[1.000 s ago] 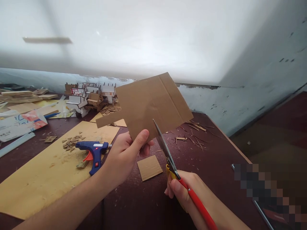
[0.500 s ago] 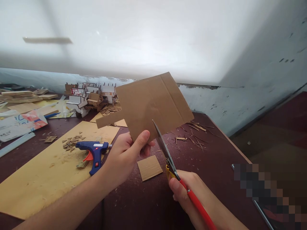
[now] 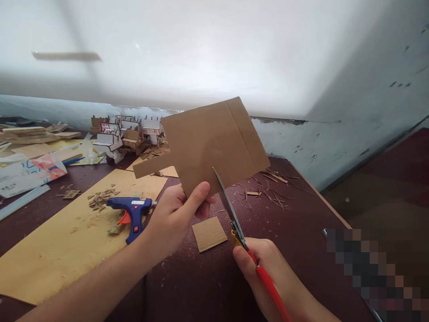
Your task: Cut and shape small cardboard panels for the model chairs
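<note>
My left hand (image 3: pixel 184 208) pinches the lower edge of a brown cardboard sheet (image 3: pixel 208 138), thumb in front and fingers behind. The sheet is raised above the table, tilted, with a narrow strip sticking out on its left and a crease near its right end. In my right hand (image 3: pixel 264 264) are scissors (image 3: pixel 234 219) with red handles. Their blades point up and left at the lower edge of the sheet, the tip overlapping its face. Below the sheet, a small cardboard square (image 3: pixel 209 234) lies on the table.
A blue glue gun (image 3: pixel 130 210) rests on a yellowish board (image 3: pixel 67 237) at left, near small cardboard scraps (image 3: pixel 100 197). Behind stand several small cardboard models (image 3: pixel 129 134). Thin offcuts (image 3: pixel 268 192) lie at right. A pixelated patch covers an object by the right table edge.
The right hand and scissor handles have shifted slightly left, so the scissors stand a little steeper. The cardboard's upper right corner has risen slightly. Both grips are unchanged.
</note>
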A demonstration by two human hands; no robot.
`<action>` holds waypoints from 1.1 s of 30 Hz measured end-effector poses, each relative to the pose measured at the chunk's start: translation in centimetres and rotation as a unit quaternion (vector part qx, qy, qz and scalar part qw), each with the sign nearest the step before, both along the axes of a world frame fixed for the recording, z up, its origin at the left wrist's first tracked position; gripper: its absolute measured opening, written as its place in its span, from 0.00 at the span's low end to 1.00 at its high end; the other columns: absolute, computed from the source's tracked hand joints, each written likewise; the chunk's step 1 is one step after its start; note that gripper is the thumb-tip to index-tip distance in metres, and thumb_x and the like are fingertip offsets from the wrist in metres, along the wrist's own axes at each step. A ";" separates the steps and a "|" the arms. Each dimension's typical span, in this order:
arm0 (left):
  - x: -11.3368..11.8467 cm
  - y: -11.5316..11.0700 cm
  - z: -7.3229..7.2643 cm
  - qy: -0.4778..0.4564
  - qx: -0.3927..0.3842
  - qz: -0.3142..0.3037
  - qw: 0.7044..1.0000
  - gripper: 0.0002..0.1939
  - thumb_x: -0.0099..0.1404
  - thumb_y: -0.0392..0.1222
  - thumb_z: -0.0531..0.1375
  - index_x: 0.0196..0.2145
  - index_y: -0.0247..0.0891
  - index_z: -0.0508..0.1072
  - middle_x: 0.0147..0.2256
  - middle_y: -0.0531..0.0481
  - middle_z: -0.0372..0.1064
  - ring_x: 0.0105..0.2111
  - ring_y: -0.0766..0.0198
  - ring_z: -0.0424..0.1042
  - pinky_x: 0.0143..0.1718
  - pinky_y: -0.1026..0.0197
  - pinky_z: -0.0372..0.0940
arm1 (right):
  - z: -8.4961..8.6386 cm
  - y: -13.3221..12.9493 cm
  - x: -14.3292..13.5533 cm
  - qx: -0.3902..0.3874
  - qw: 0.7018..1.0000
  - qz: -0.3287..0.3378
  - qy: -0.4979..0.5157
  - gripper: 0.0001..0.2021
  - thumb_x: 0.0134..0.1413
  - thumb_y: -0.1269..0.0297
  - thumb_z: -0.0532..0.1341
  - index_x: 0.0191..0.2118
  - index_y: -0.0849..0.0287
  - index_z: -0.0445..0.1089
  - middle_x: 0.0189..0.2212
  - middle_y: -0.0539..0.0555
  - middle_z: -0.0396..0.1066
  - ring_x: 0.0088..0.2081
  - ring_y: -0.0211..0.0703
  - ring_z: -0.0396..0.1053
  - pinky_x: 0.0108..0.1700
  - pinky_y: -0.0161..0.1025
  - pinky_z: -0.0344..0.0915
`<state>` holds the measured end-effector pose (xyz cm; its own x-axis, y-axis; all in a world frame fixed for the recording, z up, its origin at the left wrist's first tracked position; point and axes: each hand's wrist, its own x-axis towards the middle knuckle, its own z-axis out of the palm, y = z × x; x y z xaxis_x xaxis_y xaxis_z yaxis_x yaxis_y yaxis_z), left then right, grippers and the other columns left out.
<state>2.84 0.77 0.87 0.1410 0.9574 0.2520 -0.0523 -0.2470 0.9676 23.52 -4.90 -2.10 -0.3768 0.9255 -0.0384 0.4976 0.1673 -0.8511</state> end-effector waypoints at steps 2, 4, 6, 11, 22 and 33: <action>-0.1 0.0 -0.1 0.001 -0.001 -0.003 1.000 0.23 0.73 0.57 0.59 0.28 0.38 0.78 0.23 0.52 0.69 0.24 0.67 0.67 0.27 0.64 0.62 | -0.1 0.0 0.0 0.002 1.000 -0.002 -0.002 0.30 0.67 0.34 0.51 0.25 0.56 0.51 0.24 0.46 0.46 0.27 0.38 0.43 0.27 0.38 0.42; -0.1 0.0 -0.1 0.002 -0.001 -0.003 1.000 0.23 0.73 0.57 0.59 0.28 0.38 0.77 0.22 0.52 0.68 0.24 0.68 0.67 0.27 0.64 0.62 | -0.2 0.0 -0.1 0.006 1.000 -0.006 -0.007 0.30 0.67 0.35 0.52 0.25 0.56 0.51 0.24 0.46 0.46 0.26 0.38 0.44 0.27 0.37 0.42; -0.1 -0.1 -0.1 0.001 0.001 -0.004 1.000 0.23 0.73 0.56 0.59 0.28 0.38 0.77 0.22 0.53 0.67 0.24 0.67 0.67 0.27 0.64 0.62 | -0.2 -0.1 -0.1 0.014 1.000 -0.011 -0.014 0.30 0.67 0.35 0.52 0.25 0.56 0.50 0.24 0.46 0.47 0.26 0.38 0.44 0.27 0.37 0.42; -0.4 0.1 0.5 0.014 0.008 0.007 1.000 0.21 0.73 0.54 0.60 0.27 0.37 0.76 0.24 0.51 0.70 0.26 0.66 0.68 0.30 0.63 0.64 | -0.3 0.0 -0.2 0.026 0.999 -0.009 -0.017 0.30 0.68 0.35 0.51 0.25 0.56 0.51 0.24 0.46 0.48 0.27 0.38 0.45 0.27 0.37 0.43; -0.8 0.1 1.2 0.029 0.043 0.054 0.997 0.21 0.73 0.52 0.60 0.25 0.38 0.75 0.23 0.53 0.72 0.24 0.67 0.68 0.25 0.66 0.61 | 0.4 -0.5 -0.1 0.055 0.997 -0.004 -0.048 0.30 0.68 0.35 0.50 0.25 0.56 0.58 0.22 0.47 0.54 0.25 0.38 0.50 0.26 0.37 0.46; -0.6 0.1 1.1 0.033 0.074 0.025 0.996 0.20 0.74 0.46 0.60 0.24 0.37 0.75 0.21 0.55 0.70 0.22 0.71 0.65 0.23 0.69 0.57 | -0.4 -0.5 -0.1 0.042 0.999 -0.004 -0.029 0.29 0.68 0.38 0.54 0.25 0.56 0.50 0.22 0.45 0.48 0.24 0.37 0.44 0.25 0.37 0.41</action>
<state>2.25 0.87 1.95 0.1153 0.9164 0.3832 0.0263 -0.3885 0.9211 23.39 -5.35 -2.52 -0.3689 0.9293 0.0186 0.5465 0.2330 -0.8044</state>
